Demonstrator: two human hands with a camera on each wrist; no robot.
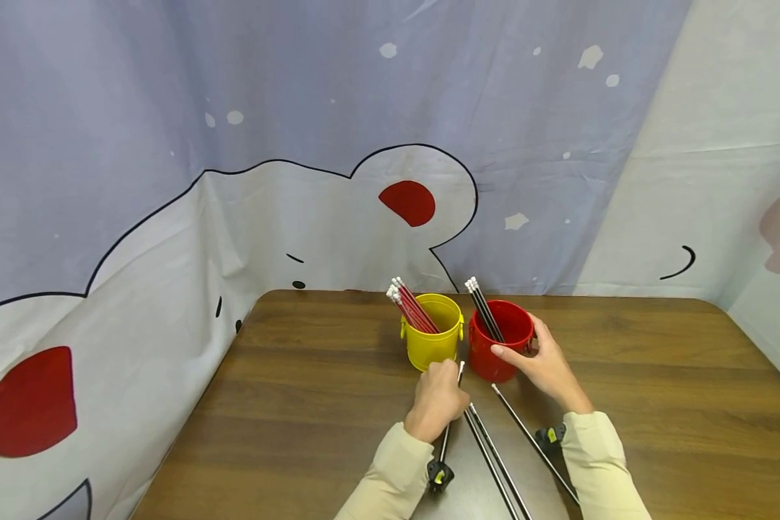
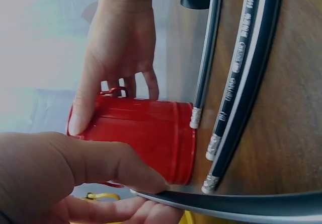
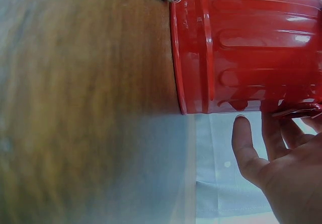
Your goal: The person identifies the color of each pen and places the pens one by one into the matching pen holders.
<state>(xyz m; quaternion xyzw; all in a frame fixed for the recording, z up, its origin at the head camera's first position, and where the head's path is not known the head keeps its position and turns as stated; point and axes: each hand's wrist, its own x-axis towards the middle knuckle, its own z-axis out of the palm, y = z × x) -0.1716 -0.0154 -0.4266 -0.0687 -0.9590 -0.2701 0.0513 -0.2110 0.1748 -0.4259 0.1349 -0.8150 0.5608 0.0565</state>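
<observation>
My left hand (image 1: 438, 401) pinches a black pencil (image 2: 251, 205) between thumb and fingers near its white eraser end, just in front of the yellow bucket (image 1: 432, 349). My right hand (image 1: 549, 368) holds the red bucket (image 1: 492, 365) at its right side, thumb at the rim and fingers around by the small side handle. Several black pencils (image 1: 485, 314) stand tilted in the red bucket, eraser ends up. Red pencils (image 1: 416, 309) lean to the left in the yellow bucket. Both buckets stand upright side by side.
Two black pencils (image 1: 494, 462) lie close together on the wooden table (image 1: 286, 433), eraser ends toward the buckets. Another black pencil (image 1: 526, 432) lies to their right, partly behind the right sleeve (image 1: 598, 455). A printed curtain (image 1: 299, 231) hangs behind the table.
</observation>
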